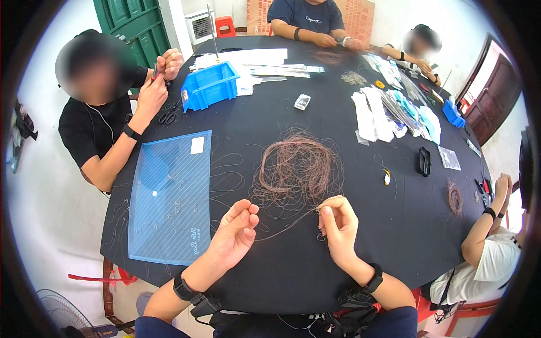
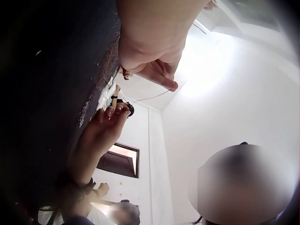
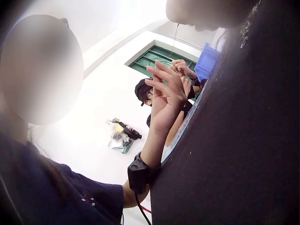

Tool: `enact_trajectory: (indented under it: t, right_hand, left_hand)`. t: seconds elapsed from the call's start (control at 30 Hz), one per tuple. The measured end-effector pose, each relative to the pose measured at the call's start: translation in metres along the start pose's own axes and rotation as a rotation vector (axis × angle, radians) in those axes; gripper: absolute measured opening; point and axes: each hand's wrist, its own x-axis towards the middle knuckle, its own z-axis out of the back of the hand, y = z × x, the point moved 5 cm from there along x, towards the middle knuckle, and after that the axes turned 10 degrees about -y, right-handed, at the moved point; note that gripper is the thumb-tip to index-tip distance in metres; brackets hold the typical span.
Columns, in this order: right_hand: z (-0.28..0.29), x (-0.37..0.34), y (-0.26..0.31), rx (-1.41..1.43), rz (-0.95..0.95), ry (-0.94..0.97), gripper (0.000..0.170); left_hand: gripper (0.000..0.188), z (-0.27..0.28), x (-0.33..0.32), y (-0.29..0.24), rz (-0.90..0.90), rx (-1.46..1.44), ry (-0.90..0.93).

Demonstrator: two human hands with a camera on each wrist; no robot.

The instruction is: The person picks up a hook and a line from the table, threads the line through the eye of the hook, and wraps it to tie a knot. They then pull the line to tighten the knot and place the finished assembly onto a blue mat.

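In the head view my right hand (image 1: pixel 341 232) pinches thin line (image 1: pixel 307 214) between thumb and forefinger, at the near edge of a tangled heap of brown line (image 1: pixel 298 166). A small metal loop (image 1: pixel 320 237) dangles just below those fingers. My left hand (image 1: pixel 232 239) is raised, palm turned inward, over the table left of the heap. In the left wrist view its thumb and finger meet at the tip on a thin strand (image 2: pixel 152 97), which runs toward the right hand. Most of the right fingers lie outside the right wrist view.
A blue file bag (image 1: pixel 169 197) bearing small wire pieces lies at left. A blue bin (image 1: pixel 211 87), a small white box (image 1: pixel 302 102), plastic packets (image 1: pixel 389 112) and a black tray (image 1: pixel 424 161) occupy the black table (image 1: pixel 338 281). Several people sit around it.
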Motion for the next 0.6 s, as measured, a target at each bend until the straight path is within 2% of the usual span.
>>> enact_trajectory:
  t: [0.13,0.27,0.6]
  right_hand:
    - [0.002,-0.001,0.000,0.020,-0.037,-0.001,0.009]
    - [0.003,0.000,-0.003,0.022,-0.072,-0.007,0.010]
    - [0.004,0.000,-0.001,0.011,-0.055,-0.035,0.009]
  left_hand:
    - [0.028,-0.002,-0.002,-0.003,-0.036,-0.055,0.010]
    - [0.033,-0.009,-0.005,-0.004,0.022,-0.046,0.051]
    - [0.034,-0.008,-0.004,-0.003,0.033,-0.062,0.059]
